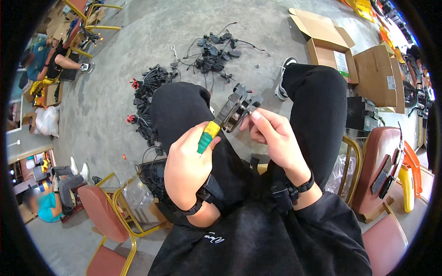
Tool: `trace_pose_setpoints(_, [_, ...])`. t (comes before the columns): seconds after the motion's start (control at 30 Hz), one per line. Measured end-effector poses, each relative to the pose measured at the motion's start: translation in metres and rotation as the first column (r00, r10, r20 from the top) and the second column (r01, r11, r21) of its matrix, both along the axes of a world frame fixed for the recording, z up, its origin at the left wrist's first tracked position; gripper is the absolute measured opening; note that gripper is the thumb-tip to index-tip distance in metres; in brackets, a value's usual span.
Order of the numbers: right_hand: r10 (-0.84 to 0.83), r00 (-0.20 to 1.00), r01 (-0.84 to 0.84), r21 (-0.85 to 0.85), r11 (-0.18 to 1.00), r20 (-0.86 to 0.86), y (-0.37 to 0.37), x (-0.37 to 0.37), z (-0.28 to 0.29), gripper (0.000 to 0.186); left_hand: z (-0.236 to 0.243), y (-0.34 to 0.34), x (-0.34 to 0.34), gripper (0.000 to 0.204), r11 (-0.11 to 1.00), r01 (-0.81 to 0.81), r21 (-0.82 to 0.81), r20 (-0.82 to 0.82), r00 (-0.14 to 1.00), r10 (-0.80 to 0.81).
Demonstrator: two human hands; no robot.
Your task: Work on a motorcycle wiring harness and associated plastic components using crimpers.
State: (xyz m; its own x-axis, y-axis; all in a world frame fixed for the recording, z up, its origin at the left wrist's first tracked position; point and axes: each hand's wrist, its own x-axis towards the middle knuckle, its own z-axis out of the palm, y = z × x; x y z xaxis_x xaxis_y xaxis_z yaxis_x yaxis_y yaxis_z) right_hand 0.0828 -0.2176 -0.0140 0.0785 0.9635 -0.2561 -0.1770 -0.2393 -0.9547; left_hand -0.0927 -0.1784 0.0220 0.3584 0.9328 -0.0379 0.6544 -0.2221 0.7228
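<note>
My left hand (189, 161), closed, grips a hand tool (209, 133) by its yellow-and-green handle. The tool's ribbed grey-black head looks like a wire stripper's, but I cannot be sure. Against the head sits a black part (241, 112) with metal fittings and a small red tip; whether the two are joined is unclear. My right hand (271, 133) is closed beside it, thumb and forefinger pinched at the part's near right edge. What lies between those fingers is too small to make out. Both hands are above my lap, between my knees.
Dark wired parts (214, 55) lie heaped on the concrete floor ahead. More with red-tipped cables (149, 83) are piled by my left knee. An open cardboard box (322, 53) stands ahead right, a taller carton (375, 78) beside it. Chairs (103, 214) flank me; two people sit at left.
</note>
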Motion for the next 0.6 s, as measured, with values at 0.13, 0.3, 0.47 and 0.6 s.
trace_pose_setpoints(0.13, [0.010,0.968,-0.019,-0.034,0.999,-0.250,-0.0005,0.0007,-0.0037,0.033,0.0007,0.0005,0.0022,0.025,1.000,-0.005,0.000,-0.006,1.000,0.005])
trace_pose_setpoints(0.3, [0.007,0.803,-0.076,-0.090,0.993,-0.596,0.0008,0.0028,-0.0059,0.034,0.0008,0.0005,0.0017,0.025,1.000,-0.002,-0.004,-0.004,1.000,0.002])
trace_pose_setpoints(0.47, [-0.011,0.645,-0.095,-0.094,0.991,-0.764,0.0011,-0.0045,-0.0058,0.033,0.0017,0.0007,0.0028,0.025,1.000,-0.004,-0.003,-0.018,1.000,0.003])
trace_pose_setpoints(0.6, [-0.011,0.517,-0.122,-0.086,0.989,-0.856,0.0006,-0.0050,-0.0049,0.031,0.0002,0.0009,0.0020,0.025,1.000,-0.001,-0.004,-0.012,1.000,0.001])
